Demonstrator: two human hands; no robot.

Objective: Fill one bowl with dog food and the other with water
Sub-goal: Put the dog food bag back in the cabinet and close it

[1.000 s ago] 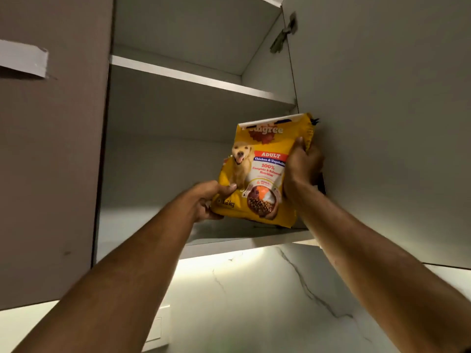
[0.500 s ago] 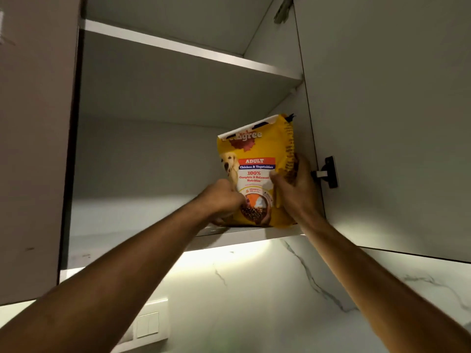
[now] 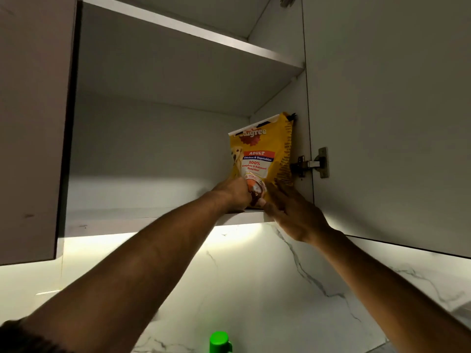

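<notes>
Yellow bag [image 3: 262, 159]: upright on shelf [image 3: 153, 217], right corner. Left hand [image 3: 235, 193] grips its base; right hand [image 3: 293, 212] spread, flat alongside. Seat fully before letting go.

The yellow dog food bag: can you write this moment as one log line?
yellow dog food bag: upright on cupboard shelf | left hand: grips it | right hand: open

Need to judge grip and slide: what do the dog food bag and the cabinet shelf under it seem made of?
Dog food bag: likely glossy printed plastic film; it creases and shines. Cabinet shelf: probably matte laminated board, flat and grey with a squared front edge.
</notes>
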